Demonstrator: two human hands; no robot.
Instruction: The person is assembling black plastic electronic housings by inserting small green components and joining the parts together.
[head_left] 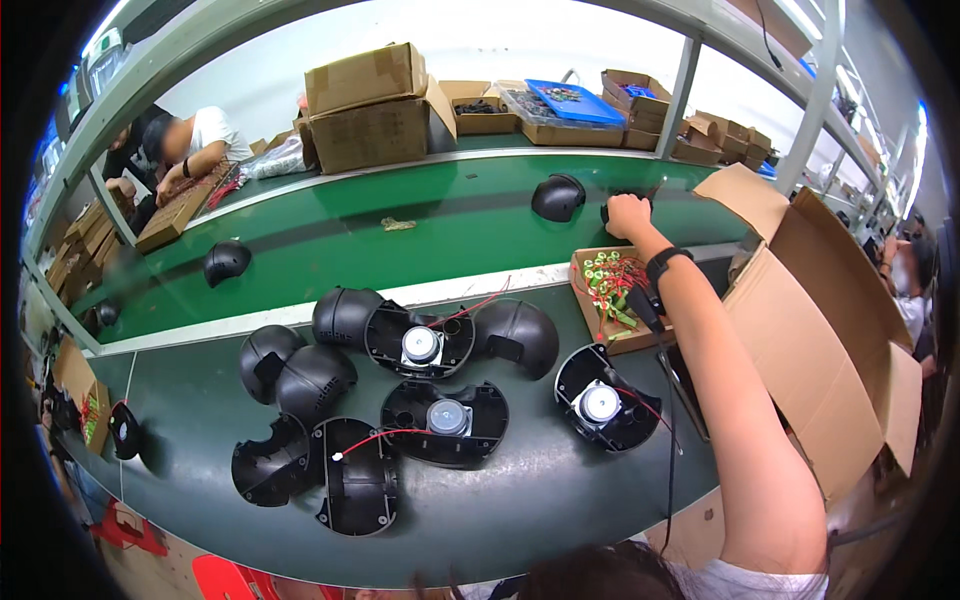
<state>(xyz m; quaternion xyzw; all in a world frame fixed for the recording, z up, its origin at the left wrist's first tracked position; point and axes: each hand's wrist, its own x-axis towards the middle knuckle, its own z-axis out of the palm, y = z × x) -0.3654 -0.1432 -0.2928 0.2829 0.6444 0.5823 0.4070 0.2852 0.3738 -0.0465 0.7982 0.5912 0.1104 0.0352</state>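
One arm [740,400] stretches across, right hand [628,216] over the green belt [470,200], fingers curled at a black piece [604,212] there; whether they've closed on it, can't tell! Left hand's out of view. Probably light, stiff, slick plastic, so the rim offers best purchase.

The right hand [628,215] is bare, and so is the right arm [722,375], from the wrist up past the elbow. A black wristband [664,263] circles the wrist, fairly broad and dark all over; whether it carries a watch face cannot be told. Above the elbow comes a short sleeve [765,582] in pale grey, plain where it shows, its loose edge curving around the upper arm and cut off by the picture's lower rim.
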